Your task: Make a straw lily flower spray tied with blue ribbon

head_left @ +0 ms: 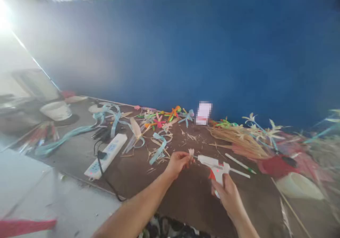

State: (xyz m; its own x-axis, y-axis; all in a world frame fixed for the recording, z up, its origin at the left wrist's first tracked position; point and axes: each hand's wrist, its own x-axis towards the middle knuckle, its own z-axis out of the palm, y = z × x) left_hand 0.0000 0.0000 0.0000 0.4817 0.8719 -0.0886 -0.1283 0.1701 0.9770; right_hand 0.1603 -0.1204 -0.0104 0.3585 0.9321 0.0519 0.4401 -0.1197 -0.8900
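Note:
My right hand (225, 194) is wrapped round the handle of a white glue gun (212, 164) with an orange trigger, and a glue stick (240, 173) pokes out of its back end. The gun's nozzle points left, at or very near a small pale flower-like piece (191, 152). That piece is pinched between the fingertips of my left hand (180, 162). Whether nozzle and piece touch, I cannot tell. Just beyond the gun lies a white stick with a green end (240, 163).
A white power strip (106, 156) with a black cord is at the left. Light-blue ribbon (71, 137), colourful pipe-cleaner figures (174, 113) and dried straw (236, 139) are strewn along the blue wall (170, 54). White bowls (56, 110) stand far left; a pale tub (299, 186) lies right.

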